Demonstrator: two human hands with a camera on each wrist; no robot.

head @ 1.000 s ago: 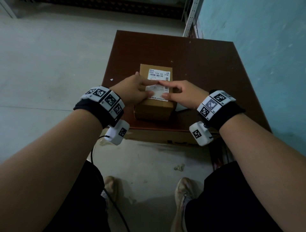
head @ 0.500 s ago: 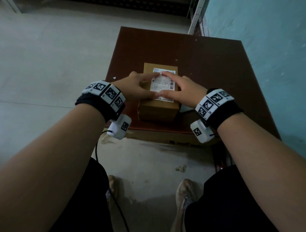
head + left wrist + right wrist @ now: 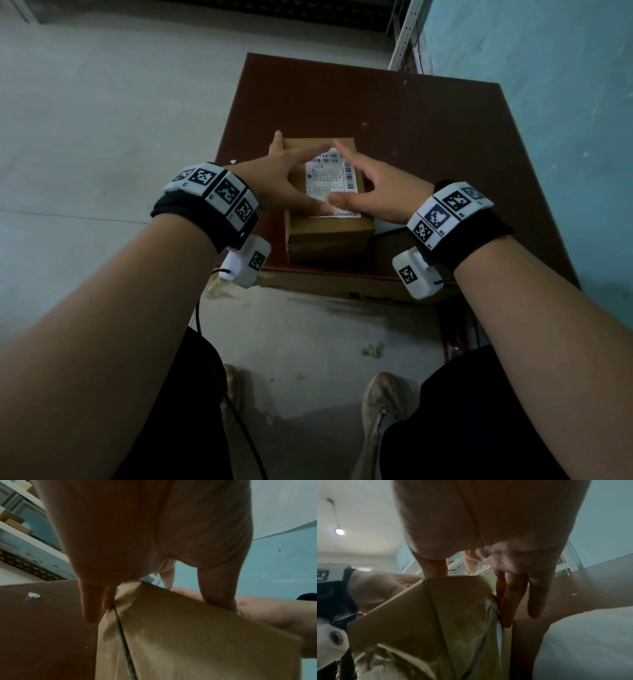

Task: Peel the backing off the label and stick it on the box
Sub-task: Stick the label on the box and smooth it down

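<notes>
The label (image 3: 331,185) is lying flat on the top face of the box (image 3: 329,233), which is standing on the brown bench (image 3: 411,137), and it is being framed by both hands. The left hand (image 3: 274,178) is being kept spread, with the forefinger stretched over the far edge of the label and the thumb pressed on the near edge; nothing is being gripped by it. The right hand (image 3: 380,192) is being held the same way just opposite, its thumb almost touching the left thumb. A second ago the fingertips were meeting over the middle of the label; now they are being drawn apart to its edges. By this the sticking seems nearly finished, and only the smoothing of edges is being completed.
</notes>
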